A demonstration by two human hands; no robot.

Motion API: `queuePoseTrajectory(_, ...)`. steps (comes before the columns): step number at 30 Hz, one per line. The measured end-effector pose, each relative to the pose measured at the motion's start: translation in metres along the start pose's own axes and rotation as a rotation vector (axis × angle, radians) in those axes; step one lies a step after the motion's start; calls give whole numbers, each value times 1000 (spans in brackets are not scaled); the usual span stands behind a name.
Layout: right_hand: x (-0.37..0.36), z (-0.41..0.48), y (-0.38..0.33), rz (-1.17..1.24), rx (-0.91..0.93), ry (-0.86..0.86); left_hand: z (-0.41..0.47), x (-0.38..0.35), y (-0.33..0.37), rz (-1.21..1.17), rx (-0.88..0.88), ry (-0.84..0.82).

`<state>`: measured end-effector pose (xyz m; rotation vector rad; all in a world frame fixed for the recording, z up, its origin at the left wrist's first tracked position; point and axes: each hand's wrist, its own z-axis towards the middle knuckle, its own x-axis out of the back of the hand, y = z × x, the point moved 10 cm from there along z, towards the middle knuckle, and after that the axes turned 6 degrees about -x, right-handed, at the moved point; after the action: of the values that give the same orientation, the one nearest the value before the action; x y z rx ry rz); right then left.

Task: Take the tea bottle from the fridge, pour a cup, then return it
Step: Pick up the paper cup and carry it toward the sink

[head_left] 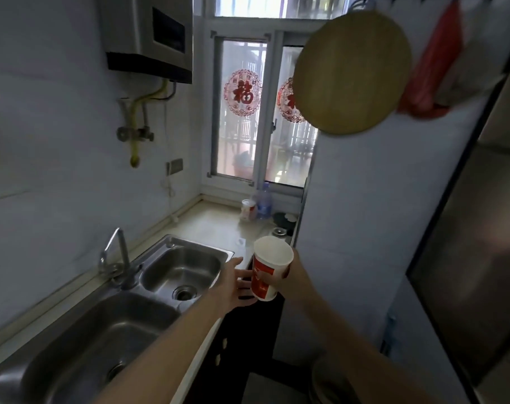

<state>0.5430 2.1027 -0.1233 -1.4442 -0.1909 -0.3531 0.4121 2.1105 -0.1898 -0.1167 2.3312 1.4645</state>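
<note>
The right hand [295, 277] is curled round a red-and-white paper cup [264, 284], held over the near right edge of the desk [213, 225]. The left hand [231, 287] is spread, fingers straight, at the cup's lower wall; touching or just beside, I cannot tell. Left lies the 2-bowl sink [186, 268]. No tea bottle shows; the steel fridge [466, 243] stands right. The step seems to be readying the cup. Next: stand it on the desk, then open the fridge.

Daylight enters a barred window [249, 112] between pale walls [58, 141], above a steel double sink [148, 290].
</note>
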Motion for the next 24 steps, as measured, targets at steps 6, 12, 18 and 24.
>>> queuePoseTrajectory(6,5,65,14,-37,2,39,65,-2,25,10,24,-27)
queuePoseTrajectory(12,5,111,36,-36,2,45,113,-3,35,29,49,-54)
queuePoseTrajectory(18,10,161,61,-45,-18,12,168,-6,39,33,77,-36)
queuePoseTrajectory(24,25,217,84,18,-35,-31,221,-21,51,7,72,25)
